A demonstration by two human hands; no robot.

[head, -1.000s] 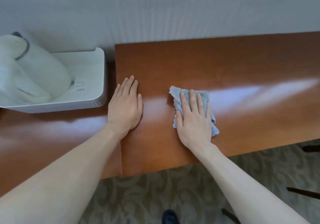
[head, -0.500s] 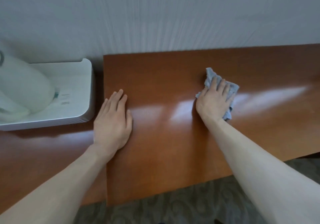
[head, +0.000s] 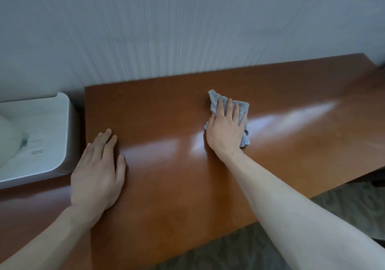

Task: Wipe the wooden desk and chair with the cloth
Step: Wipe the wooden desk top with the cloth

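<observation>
We see the wooden desk in a glossy reddish-brown, streaked with pale whitish glare. On the desk, our cloth is a dull grey-blue. Left of the desk sits a white appliance with small grey lettering. Behind the desk the wall is pale grey-blue with fine vertical ribbing. Below the desk's near edge, the carpet is grey-green with a curling leaf pattern.

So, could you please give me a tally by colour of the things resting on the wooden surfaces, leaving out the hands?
Grey-blue: 1, the cloth under the right hand on the desk.
White: 1, the appliance on the lower surface beside the left hand.
Total: 2
</observation>
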